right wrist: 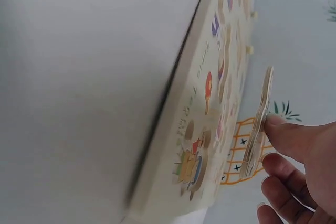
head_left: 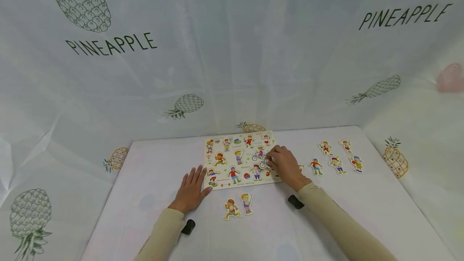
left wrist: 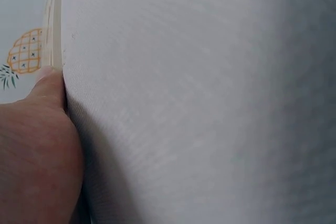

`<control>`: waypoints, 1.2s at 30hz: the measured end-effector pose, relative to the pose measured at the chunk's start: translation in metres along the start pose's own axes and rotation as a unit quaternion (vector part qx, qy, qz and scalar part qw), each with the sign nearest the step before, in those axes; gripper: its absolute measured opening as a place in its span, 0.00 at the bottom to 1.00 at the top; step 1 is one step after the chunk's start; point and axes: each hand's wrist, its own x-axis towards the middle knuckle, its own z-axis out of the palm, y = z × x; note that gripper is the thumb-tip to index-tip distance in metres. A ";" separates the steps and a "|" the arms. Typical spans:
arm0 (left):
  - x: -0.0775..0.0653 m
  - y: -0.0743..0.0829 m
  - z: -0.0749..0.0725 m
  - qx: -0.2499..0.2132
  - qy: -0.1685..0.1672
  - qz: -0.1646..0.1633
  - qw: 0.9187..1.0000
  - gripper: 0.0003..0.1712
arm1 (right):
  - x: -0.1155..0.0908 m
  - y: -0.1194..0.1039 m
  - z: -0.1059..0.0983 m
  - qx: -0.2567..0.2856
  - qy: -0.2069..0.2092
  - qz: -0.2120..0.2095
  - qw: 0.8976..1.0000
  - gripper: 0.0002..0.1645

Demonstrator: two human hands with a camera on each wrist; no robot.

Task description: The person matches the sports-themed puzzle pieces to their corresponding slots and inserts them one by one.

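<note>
A flat wooden puzzle board (head_left: 217, 186) with pictures of children playing sports lies on the table. My right hand (head_left: 286, 167) is over its right part. Between thumb and fingers it pinches a thin wooden puzzle piece (right wrist: 256, 129), seen edge-on and held off the board in the right wrist view. Bicycle wheels show beside those fingertips in the head view. With fingers spread, my left hand (head_left: 190, 189) rests on the table, touching the board's left edge. Below the board lie a running-child piece (head_left: 232, 209) and a piece of a child holding a stick (head_left: 247, 204).
To the right of the board are several loose child-shaped pieces, among them one in a blue cap (head_left: 357, 164) and one in a red shirt (head_left: 325, 148). A pineapple-print sheet (head_left: 232, 71) hangs behind the white table (head_left: 159, 164).
</note>
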 end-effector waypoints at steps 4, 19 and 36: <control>-0.001 0.001 0.000 -0.001 0.002 -0.001 1.000 0.45 | 0.013 0.002 0.006 -0.009 0.001 -0.008 1.000 0.05; -0.005 0.006 -0.003 -0.019 -0.007 -0.006 1.000 0.46 | 0.042 0.007 0.027 -0.022 -0.040 0.009 0.999 0.05; -0.003 0.000 0.002 -0.002 0.005 -0.011 1.000 0.45 | 0.049 0.009 0.037 -0.030 -0.067 0.024 0.997 0.05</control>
